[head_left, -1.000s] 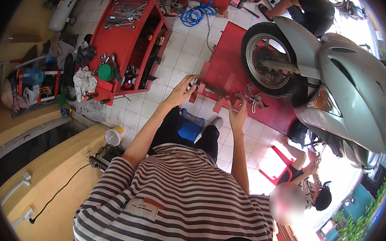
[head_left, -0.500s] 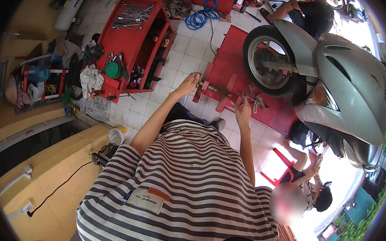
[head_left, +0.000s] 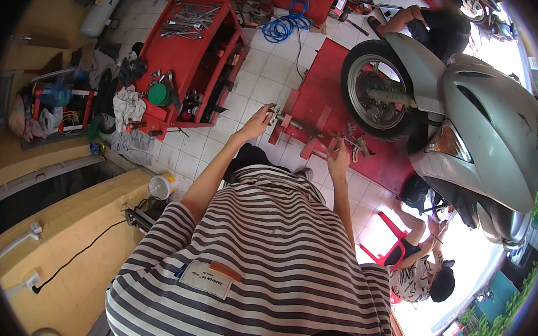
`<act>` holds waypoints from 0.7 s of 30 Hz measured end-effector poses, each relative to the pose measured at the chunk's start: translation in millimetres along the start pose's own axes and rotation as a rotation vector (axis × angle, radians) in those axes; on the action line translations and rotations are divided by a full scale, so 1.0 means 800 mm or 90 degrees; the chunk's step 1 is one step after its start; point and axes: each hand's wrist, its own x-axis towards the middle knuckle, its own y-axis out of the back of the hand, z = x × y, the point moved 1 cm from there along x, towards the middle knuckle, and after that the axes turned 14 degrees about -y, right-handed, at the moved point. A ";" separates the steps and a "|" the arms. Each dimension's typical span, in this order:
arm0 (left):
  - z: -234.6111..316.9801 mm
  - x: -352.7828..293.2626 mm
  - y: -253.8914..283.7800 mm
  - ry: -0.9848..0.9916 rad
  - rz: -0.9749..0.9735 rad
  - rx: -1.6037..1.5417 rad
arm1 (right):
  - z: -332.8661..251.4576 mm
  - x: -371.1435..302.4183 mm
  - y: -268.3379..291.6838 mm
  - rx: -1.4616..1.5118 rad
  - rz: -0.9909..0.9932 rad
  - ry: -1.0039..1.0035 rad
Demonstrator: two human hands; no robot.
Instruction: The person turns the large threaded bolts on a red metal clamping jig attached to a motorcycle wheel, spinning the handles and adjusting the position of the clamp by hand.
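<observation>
1. Upper left: red tool cart, wrenches in its top tray.
2. Left: white bucket, contents unclear.
3. Centre: left hand, fingers at the metal rod, grip unclear.
4. Centre: rod across red frame.
5. Right of centre: right hand beside the frame; cannot tell fingers' grip.

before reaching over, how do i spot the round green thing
Left of the silver motorbike stands a red tool cart, spanners spread across its far end. Near its other end, beside a crumpled pale rag, sits the round green thing, the only bright green item there.
</observation>
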 end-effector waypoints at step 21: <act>0.054 -0.004 0.034 -0.215 -0.068 0.141 | 0.009 0.002 -0.012 0.002 0.046 0.042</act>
